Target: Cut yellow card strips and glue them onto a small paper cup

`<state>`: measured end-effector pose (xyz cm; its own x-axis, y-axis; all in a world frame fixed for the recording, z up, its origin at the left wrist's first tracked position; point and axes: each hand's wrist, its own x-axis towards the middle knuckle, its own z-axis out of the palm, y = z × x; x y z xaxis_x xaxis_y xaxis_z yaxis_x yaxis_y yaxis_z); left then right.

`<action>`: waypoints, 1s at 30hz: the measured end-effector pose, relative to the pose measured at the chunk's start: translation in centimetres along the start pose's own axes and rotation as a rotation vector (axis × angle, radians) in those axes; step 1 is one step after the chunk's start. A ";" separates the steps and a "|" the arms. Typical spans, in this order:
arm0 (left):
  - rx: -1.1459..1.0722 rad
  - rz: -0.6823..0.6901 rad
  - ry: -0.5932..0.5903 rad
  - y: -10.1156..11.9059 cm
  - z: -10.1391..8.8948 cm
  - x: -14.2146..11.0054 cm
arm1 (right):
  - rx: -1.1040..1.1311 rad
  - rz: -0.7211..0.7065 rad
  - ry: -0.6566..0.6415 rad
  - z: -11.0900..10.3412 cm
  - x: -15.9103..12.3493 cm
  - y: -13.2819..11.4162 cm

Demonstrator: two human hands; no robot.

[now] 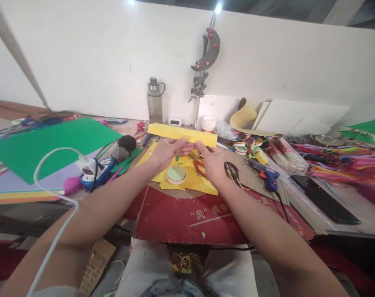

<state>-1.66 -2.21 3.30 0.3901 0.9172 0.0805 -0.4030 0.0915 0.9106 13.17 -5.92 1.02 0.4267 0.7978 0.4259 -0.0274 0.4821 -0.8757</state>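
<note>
A long yellow strip of folded paper (183, 133) is held up above the table between both hands. My left hand (169, 153) grips its lower edge near the middle, thumb in front. My right hand (210, 159) pinches the same edge toward the right end. Beneath them, a round disc with a pale green top and a white rim (176, 175) rests on yellow paper sheets (202, 185). Red-handled scissors (199, 167) lie beside my right hand, partly hidden by it. A black and yellow utility knife (232, 173) lies to the right of that wrist.
A red cardboard sheet (181, 218) covers the table's front. Green paper (57, 144) and a blue power strip (102, 171) with a white cable are on the left. To the right are a blue glue gun (270, 179), a phone (325, 199) and pipe cleaners (348, 161). A bottle (155, 103) stands behind.
</note>
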 end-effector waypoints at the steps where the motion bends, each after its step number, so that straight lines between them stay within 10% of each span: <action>1: 0.019 0.011 -0.010 -0.1 0.0 -0.1 | -0.006 -0.003 -0.020 0.1 -0.2 0.0; 22: -0.229 0.117 0.356 2.2 -2.3 1.7 | -0.012 -0.025 0.022 -0.7 -0.3 -0.1; 30: -0.158 0.062 0.208 1.5 -2.1 1.4 | 0.068 0.004 0.102 -0.7 0.1 0.4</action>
<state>-3.49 0.00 3.94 0.1890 0.9814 0.0346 -0.5517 0.0770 0.8305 13.84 -5.88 0.56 0.5165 0.7603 0.3940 -0.0890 0.5053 -0.8584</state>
